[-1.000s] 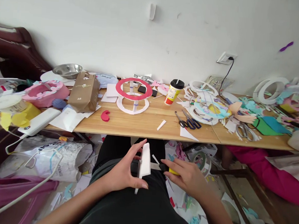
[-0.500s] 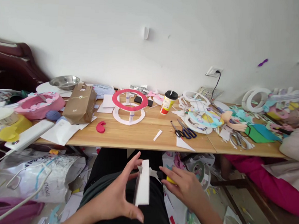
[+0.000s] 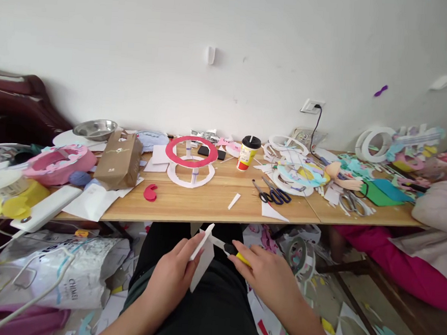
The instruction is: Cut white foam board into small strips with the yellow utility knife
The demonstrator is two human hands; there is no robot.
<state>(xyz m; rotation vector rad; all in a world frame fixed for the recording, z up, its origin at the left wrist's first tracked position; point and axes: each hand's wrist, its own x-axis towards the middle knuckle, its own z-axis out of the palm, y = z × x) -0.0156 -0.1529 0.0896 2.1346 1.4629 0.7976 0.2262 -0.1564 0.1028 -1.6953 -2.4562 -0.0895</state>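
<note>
Above my lap, my left hand [image 3: 172,273] grips a folded or L-shaped piece of white board [image 3: 203,268] between thumb and fingers. My right hand [image 3: 265,272] is closed around a yellow and black utility knife [image 3: 230,249]. Its blade points left, and the tip is at or very near the board's upper edge; whether it touches I cannot tell. On the table beyond stands a ring frame with a red top ring [image 3: 171,153] and a white lower ring. A white strip [image 3: 234,201] and dark-handled scissors [image 3: 279,193] lie near the table edge.
A lidded paper cup [image 3: 248,153] stands behind the scissors. Brown paper bag [image 3: 119,161], pink ring-shaped piece [image 3: 61,164] and a glue-gun-like white device [image 3: 48,207] crowd the left. Paper scraps and white rings [image 3: 291,180] fill the right, where another person's sleeve [image 3: 438,208] rests.
My left hand has turned the white board so its edge now faces me, and its fingers have closed on it. My right hand has moved slightly left with the knife.
</note>
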